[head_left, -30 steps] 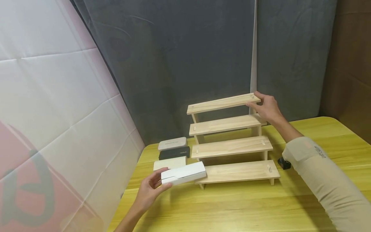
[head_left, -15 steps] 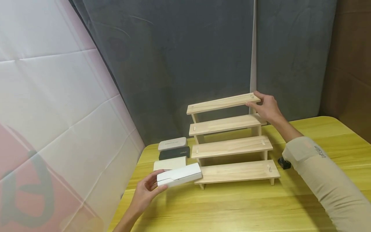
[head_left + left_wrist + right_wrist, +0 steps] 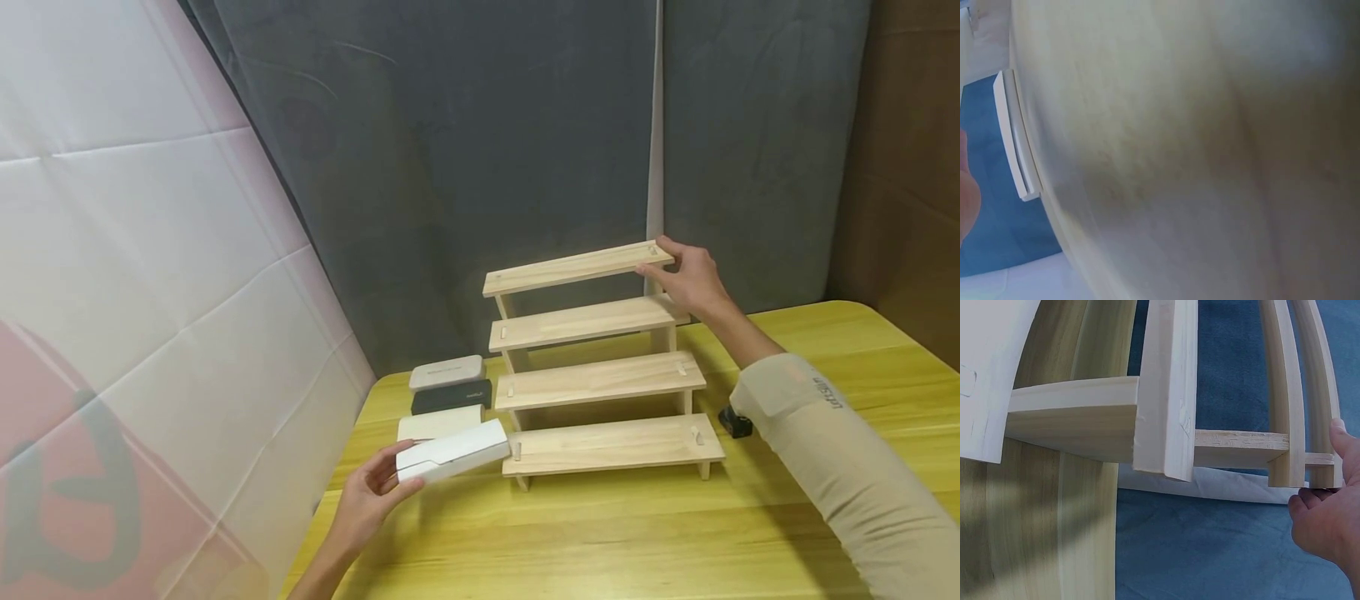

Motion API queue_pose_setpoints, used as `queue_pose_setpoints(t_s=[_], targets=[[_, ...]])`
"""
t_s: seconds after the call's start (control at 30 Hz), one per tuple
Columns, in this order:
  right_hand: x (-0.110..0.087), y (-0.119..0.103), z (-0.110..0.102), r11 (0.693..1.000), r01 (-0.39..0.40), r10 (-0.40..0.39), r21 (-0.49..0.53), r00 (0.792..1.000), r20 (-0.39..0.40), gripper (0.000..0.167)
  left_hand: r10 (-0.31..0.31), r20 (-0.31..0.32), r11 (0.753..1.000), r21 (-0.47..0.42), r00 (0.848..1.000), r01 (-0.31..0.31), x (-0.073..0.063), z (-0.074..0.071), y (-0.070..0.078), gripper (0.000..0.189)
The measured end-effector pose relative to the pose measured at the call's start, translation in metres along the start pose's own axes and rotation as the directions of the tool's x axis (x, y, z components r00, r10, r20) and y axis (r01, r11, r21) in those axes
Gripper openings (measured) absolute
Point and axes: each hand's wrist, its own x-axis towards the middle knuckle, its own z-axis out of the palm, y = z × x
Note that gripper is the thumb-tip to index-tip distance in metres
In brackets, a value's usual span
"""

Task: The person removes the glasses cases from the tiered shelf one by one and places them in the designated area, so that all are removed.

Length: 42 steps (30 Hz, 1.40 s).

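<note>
My left hand (image 3: 366,502) holds a white oblong case (image 3: 454,448) with a notched flap lid by its left end, thumb in front and fingers behind. The case hangs above the table, slightly tilted, just left of the lowest board of a stepped wooden display rack (image 3: 615,444). My right hand (image 3: 696,279) grips the right end of the rack's top board (image 3: 577,267). In the right wrist view the right hand (image 3: 1335,509) has its thumb on that board and its fingers curled under it. Only a sliver of the left hand (image 3: 966,200) shows in the left wrist view.
Left of the rack lie a grey case (image 3: 447,372), a black case (image 3: 452,396) and a cream case (image 3: 441,422). A small black object (image 3: 735,422) sits right of the rack on the yellow wooden table (image 3: 585,542). A dark curtain (image 3: 465,167) hangs behind.
My left hand has drawn the white case to the left and slightly down, off the lowest board's left end, uncovering the peg there. The right hand has stayed on the top board.
</note>
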Motion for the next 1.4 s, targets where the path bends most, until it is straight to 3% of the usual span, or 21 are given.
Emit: queue_pose_setpoints(t_s=[0.23, 0.4, 0.57, 0.93, 1.2, 1.4], targets=[[0.000, 0.000, 0.000, 1.000, 0.001, -0.001, -0.004, 1.000, -0.003, 0.077, -0.055, -0.037, 0.998, 0.015, 0.998, 0.056, -0.002, -0.005, -0.004, 0.056], [-0.001, 0.000, -0.002, 1.000, 0.002, -0.003, -0.019, 1.000, -0.010, 0.077, -0.043, -0.042, 0.998, 0.050, 0.998, 0.045, -0.001, -0.008, -0.007, 0.056], [-0.001, 0.001, -0.001, 1.000, 0.004, -0.004, -0.030, 1.000, -0.020, 0.076, -0.037, -0.018, 0.998, 0.057, 0.999, 0.038, 0.000, -0.010, -0.009, 0.056], [-0.001, -0.001, -0.001, 1.000, 0.004, -0.004, -0.024, 1.000, -0.012, 0.076, -0.114, -0.005, 0.990, 0.084, 0.993, 0.114, 0.001, -0.013, -0.012, 0.057], [-0.001, -0.002, 0.001, 0.999, 0.010, -0.011, -0.034, 1.000, -0.021, 0.074, -0.073, 0.050, 0.992, 0.110, 0.996, 0.067, 0.005, -0.019, -0.018, 0.058], [-0.001, -0.001, 0.001, 1.000, 0.005, -0.005, -0.028, 1.000, -0.019, 0.074, -0.137, 0.056, 0.979, 0.158, 0.989, 0.127, 0.007, -0.024, -0.021, 0.062]])
